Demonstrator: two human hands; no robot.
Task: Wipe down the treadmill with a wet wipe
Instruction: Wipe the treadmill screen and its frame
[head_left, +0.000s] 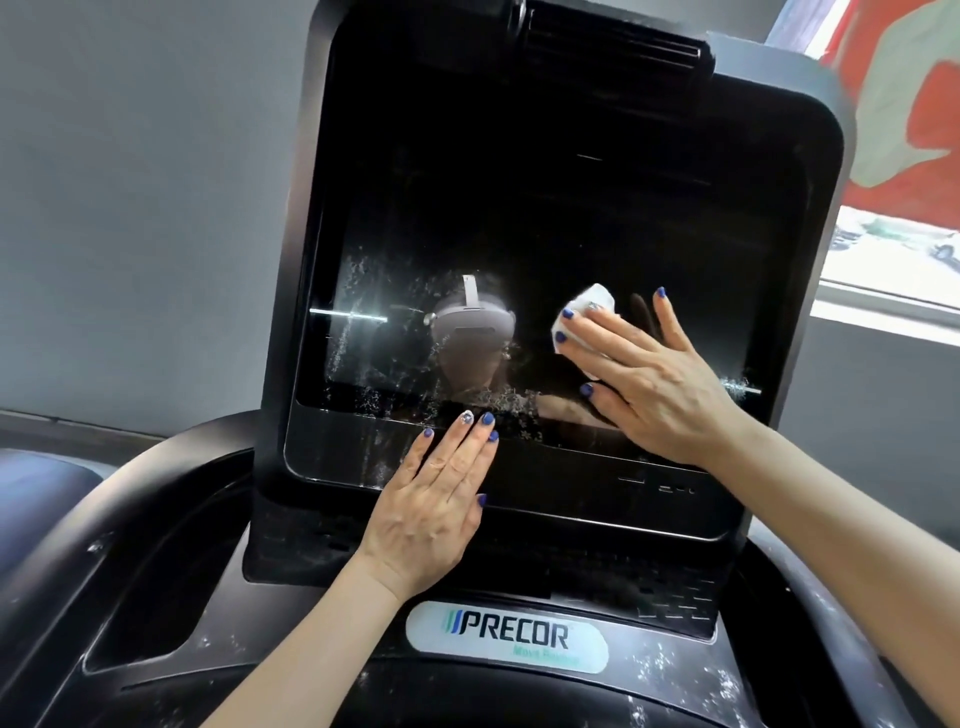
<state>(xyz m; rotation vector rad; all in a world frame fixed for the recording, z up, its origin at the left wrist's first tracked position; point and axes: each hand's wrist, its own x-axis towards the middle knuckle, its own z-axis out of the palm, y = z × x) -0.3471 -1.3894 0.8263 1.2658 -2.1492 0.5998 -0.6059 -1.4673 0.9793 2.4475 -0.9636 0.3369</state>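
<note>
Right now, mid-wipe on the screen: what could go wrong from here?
1. The wet wipe is bunched small under the right hand, so bare fingers may smear the screen.
2. The left hand lies flat on the lower bezel and could leave fresh prints there.
3. White specks remain on the screen's left side and on the console near the Precor badge; the small wipe may only spread them.

Black treadmill (571, 691), hands and wet wipe (589, 304) on its screen (545, 234)
</note>
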